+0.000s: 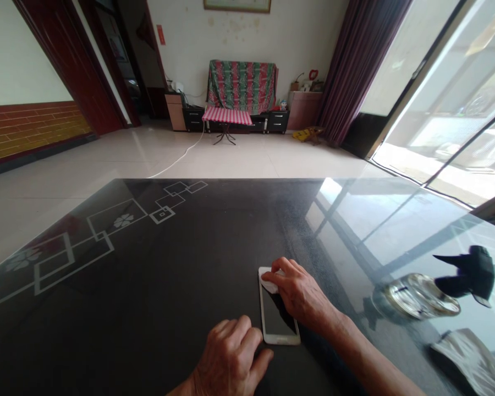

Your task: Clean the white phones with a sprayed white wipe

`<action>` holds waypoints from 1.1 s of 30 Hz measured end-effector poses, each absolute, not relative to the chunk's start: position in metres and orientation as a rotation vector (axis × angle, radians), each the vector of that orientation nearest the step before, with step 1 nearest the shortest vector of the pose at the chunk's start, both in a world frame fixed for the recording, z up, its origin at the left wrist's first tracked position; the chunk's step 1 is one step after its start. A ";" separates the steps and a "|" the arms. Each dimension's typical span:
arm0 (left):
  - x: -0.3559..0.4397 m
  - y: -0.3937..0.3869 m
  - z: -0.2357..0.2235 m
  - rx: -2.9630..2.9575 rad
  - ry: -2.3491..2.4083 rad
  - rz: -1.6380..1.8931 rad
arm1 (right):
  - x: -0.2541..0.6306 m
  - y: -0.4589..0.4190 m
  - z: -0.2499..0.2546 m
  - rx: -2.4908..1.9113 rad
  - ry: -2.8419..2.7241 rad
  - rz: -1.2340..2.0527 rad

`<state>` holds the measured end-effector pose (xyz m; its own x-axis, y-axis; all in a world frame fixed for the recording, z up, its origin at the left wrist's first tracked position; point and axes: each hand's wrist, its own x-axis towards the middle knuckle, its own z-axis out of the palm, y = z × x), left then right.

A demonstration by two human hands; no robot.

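A smartphone (280,314) with a white frame and dark screen lies face up on the dark glass tabletop (181,264). My right hand (296,286) presses a folded white tissue (271,281) onto its upper part, fingers closed round it. The palm and wrist hide the phone's right side. By the phone's lower left corner, my left hand (236,355) rests with its fingers curled in and the thumb pointing at the phone's bottom edge. No object shows in it; whether it touches the phone I cannot tell.
To the right lies a clear spray bottle (421,297) with a black trigger head, and a crumpled grey cloth (470,360) near it. Beyond the table's far edge, a small folding table (226,116) with a pink checked cover stands before a draped cabinet.
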<state>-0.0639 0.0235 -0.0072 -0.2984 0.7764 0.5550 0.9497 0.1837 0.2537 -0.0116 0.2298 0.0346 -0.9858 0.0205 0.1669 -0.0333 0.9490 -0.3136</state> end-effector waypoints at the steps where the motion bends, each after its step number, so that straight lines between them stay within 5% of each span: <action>1: -0.064 0.022 -0.005 -1.700 -2.111 -0.787 | -0.009 0.230 0.035 0.010 -2.933 0.480; 7: -0.059 0.024 0.009 -1.921 -1.799 -0.643 | -0.001 0.232 0.035 0.013 -2.930 0.482; 33: -0.066 0.037 0.000 -1.794 -1.884 -0.842 | 0.015 0.223 0.040 -0.037 -3.010 0.544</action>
